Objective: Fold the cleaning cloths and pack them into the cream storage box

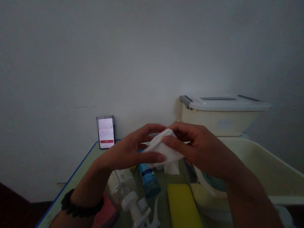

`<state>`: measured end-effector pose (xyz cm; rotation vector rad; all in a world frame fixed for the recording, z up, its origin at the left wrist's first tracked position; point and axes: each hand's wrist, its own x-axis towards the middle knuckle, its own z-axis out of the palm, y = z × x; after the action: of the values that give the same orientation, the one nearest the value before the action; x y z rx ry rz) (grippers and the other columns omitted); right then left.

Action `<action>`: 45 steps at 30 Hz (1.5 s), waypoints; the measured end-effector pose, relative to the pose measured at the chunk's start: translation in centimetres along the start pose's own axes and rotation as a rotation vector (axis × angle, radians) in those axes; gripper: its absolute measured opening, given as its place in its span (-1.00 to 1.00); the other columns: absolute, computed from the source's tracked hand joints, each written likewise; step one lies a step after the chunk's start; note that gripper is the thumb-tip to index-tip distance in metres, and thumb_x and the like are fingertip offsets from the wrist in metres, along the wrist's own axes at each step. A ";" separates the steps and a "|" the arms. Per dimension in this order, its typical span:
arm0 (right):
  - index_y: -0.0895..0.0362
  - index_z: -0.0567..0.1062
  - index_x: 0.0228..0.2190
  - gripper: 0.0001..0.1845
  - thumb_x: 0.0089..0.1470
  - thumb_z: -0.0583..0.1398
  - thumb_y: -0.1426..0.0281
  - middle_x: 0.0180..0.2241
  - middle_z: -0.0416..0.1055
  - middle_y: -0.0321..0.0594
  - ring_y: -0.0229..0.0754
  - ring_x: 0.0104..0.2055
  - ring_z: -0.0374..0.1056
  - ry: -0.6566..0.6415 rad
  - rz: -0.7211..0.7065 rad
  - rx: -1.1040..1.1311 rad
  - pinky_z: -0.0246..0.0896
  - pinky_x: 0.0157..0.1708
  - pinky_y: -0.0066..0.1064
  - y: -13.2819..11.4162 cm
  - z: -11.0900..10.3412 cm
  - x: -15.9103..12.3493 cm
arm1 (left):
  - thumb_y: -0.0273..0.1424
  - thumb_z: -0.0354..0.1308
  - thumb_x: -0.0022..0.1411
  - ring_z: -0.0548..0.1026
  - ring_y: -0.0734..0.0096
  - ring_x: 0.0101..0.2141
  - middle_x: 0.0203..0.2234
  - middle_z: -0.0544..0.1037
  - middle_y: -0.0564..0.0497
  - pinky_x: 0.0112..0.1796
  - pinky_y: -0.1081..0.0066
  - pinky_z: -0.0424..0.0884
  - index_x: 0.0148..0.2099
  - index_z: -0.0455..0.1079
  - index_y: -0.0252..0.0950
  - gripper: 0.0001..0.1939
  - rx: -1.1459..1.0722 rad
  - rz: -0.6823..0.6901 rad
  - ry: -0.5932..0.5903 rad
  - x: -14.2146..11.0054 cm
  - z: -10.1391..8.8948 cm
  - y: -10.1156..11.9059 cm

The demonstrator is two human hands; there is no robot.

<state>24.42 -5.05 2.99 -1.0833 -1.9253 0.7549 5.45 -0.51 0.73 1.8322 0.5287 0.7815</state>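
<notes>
Together, in the head view, the left hand and right hand pinch a crumpled white tissue between thumbs and fingers, above the tabletop. Nearer the person lie a clear spray bottle, a blue bottle and a yellow block, with an open cream tub to the right and an upright phone far left.

White tissue, crumpled, its lower edge drooping, between the fingers.
</notes>
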 end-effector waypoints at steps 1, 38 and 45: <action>0.14 0.50 -0.33 -0.78 0.12 0.14 0.26 -0.46 0.44 -0.29 -0.33 -0.50 0.28 0.027 0.000 0.008 0.16 -0.55 -0.51 -0.1 0.0 0.0 | -0.50 0.27 0.04 0.48 0.41 -0.23 -0.20 0.51 -0.01 -0.26 0.47 0.40 -0.10 0.38 -0.28 -0.67 0.001 -0.017 -0.012 0.0 0.0 0.1; 0.11 0.46 -0.32 -0.82 0.02 0.22 0.28 -0.54 0.33 -0.36 -0.35 -0.56 0.20 0.195 -0.046 -0.112 0.09 -0.60 -0.51 0.3 0.7 0.5 | -0.42 0.25 0.09 0.50 0.47 -0.42 -0.45 0.59 0.02 -0.35 0.49 0.41 -0.31 0.50 -0.37 -0.89 -0.087 -0.080 0.174 0.2 0.7 0.3; 0.12 0.46 -0.22 -0.75 0.06 0.20 0.27 -0.28 0.51 -0.20 -0.20 -0.29 0.45 0.109 -0.023 0.114 0.35 -0.31 -0.40 0.3 1.1 0.6 | -0.35 0.26 0.09 0.49 0.46 -0.43 -0.47 0.59 0.03 -0.35 0.48 0.40 -0.34 0.52 -0.36 -0.84 -0.161 0.002 0.367 0.3 0.9 0.3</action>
<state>23.37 -4.51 2.41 -1.0098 -1.7787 0.7674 6.35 -1.02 0.85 1.5476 0.6765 1.1385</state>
